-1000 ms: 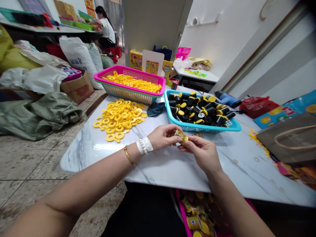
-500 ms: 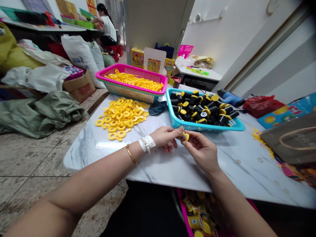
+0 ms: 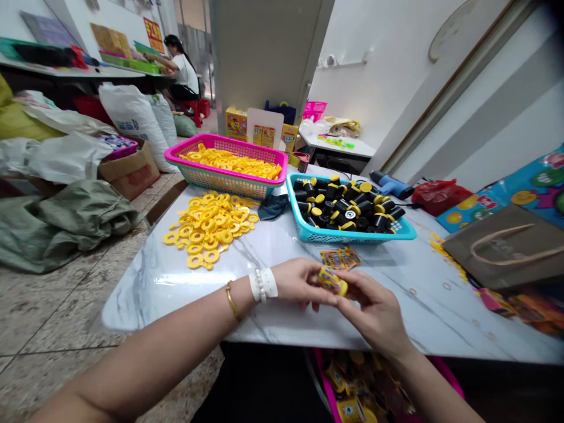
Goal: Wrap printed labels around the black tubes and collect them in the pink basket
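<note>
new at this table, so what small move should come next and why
Probably, the right hand should turn the small printed piece slightly while the left hand steadies it, to check the print all round: both hands touch it, and its underside is hidden.

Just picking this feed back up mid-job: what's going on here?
A person's left hand and right hand hold a small yellow-capped cylinder with a printed wrap, above a marbled table. Flat printed pieces lie just beyond. Further back, a light-blue basket holds black cylinders, many with yellow caps. Yellow ring-ended pieces are heaped to the left, before a pink-rimmed basket of yellow pieces.
</note>
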Demonstrator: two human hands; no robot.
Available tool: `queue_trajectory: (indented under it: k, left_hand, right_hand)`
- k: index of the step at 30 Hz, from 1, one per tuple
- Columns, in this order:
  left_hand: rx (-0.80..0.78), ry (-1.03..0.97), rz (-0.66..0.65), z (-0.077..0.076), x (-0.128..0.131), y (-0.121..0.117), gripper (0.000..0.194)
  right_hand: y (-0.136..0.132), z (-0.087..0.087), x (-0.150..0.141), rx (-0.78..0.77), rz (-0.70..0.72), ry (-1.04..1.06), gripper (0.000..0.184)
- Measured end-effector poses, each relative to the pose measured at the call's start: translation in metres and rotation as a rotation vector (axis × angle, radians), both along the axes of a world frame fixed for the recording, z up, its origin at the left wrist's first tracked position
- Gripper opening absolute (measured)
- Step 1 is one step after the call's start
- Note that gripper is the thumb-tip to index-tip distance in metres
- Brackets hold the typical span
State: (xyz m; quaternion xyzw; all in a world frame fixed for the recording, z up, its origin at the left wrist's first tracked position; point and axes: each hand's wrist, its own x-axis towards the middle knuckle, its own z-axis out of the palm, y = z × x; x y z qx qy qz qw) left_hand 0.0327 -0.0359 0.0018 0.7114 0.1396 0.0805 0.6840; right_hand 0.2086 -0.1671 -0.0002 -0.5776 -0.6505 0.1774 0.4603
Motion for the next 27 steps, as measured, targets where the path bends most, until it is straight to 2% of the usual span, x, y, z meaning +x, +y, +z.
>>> queue_trajectory:
  k: [2, 4, 6, 8, 11, 14, 16, 17, 20, 22, 24, 27]
  left_hand:
    - [0.24, 0.113, 0.074, -0.001, 0.001, -0.001, 0.025]
    - [0.423, 0.169, 0.241, -0.001, 0.002, 0.002, 0.022]
    - [0.447, 0.176, 0.32, 0.001, 0.002, 0.006, 0.021]
    - [0.412, 0.169, 0.326, 0.003, 0.002, 0.01, 0.021]
    - [0.35, 0.181, 0.324, 0.003, 0.002, 0.013, 0.023]
    - [0.354, 0.198, 0.38, -0.001, 0.002, 0.015, 0.025]
    - [0.409, 0.197, 0.432, -0.003, 0.002, 0.017, 0.026]
    - [0.434, 0.196, 0.449, -0.004, 0.002, 0.018, 0.027]
    - [0.472, 0.192, 0.469, -0.004, 0.001, 0.019, 0.028]
    - [0.473, 0.184, 0.467, -0.005, 0.001, 0.018, 0.028]
    - [0.464, 0.178, 0.472, -0.006, 0.002, 0.018, 0.028]
    - [0.434, 0.185, 0.512, -0.007, 0.003, 0.017, 0.028]
  right_hand:
    - [-0.032, 0.008, 0.014, -0.209, -0.006, -0.009, 0.022]
    - [-0.065, 0.015, 0.029, -0.395, 0.016, -0.079, 0.028]
    - [-0.092, 0.017, 0.041, -0.483, 0.023, -0.221, 0.031]
    - [-0.111, 0.015, 0.05, -0.51, 0.038, -0.383, 0.03]
    - [-0.115, 0.012, 0.062, -0.441, 0.054, -0.549, 0.024]
    - [-0.085, 0.014, 0.073, -0.152, -0.1, -0.602, 0.016]
    - [-0.047, 0.015, 0.076, 0.002, -0.238, -0.599, 0.023]
    - [-0.025, 0.013, 0.075, 0.043, -0.226, -0.606, 0.024]
    - [0.038, 0.001, 0.069, -0.001, -0.128, -0.652, 0.025]
    - [0.067, -0.011, 0.062, -0.053, -0.097, -0.692, 0.022]
    - [0.081, -0.022, 0.057, -0.069, -0.092, -0.705, 0.02]
    - [0.082, -0.03, 0.054, -0.066, -0.114, -0.705, 0.021]
